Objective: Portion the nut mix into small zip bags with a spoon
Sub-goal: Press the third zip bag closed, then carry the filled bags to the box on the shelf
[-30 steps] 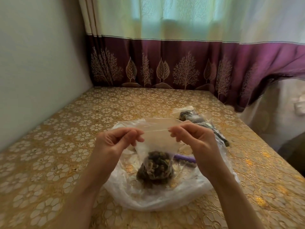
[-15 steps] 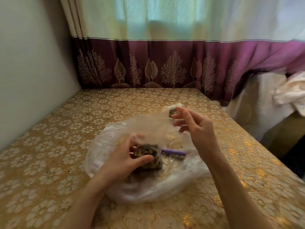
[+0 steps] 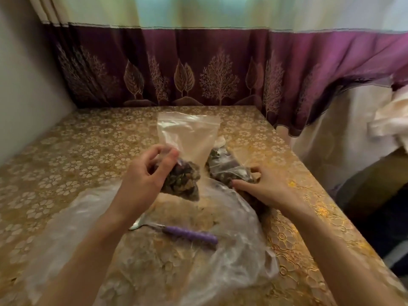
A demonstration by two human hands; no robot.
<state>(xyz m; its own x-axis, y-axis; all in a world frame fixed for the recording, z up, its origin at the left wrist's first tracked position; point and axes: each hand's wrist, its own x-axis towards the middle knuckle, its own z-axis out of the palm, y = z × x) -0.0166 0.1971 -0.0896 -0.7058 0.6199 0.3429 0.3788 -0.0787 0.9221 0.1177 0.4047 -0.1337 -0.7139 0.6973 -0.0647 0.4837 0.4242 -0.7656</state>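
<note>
zip bag (image 3: 187, 151) between left fingers (image 3: 170, 157)

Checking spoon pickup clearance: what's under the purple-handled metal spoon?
The purple-handled metal spoon lies on the large crumpled clear plastic bag, with the gold floral tablecloth showing through. The left forearm covers part of the spoon's bowl, so what lies under that end is hidden.

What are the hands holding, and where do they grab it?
The left hand grips a small zip bag of nuts at its filled lower part. The right hand rests on other filled bags on the table; whether it grips them cannot be told.
</note>
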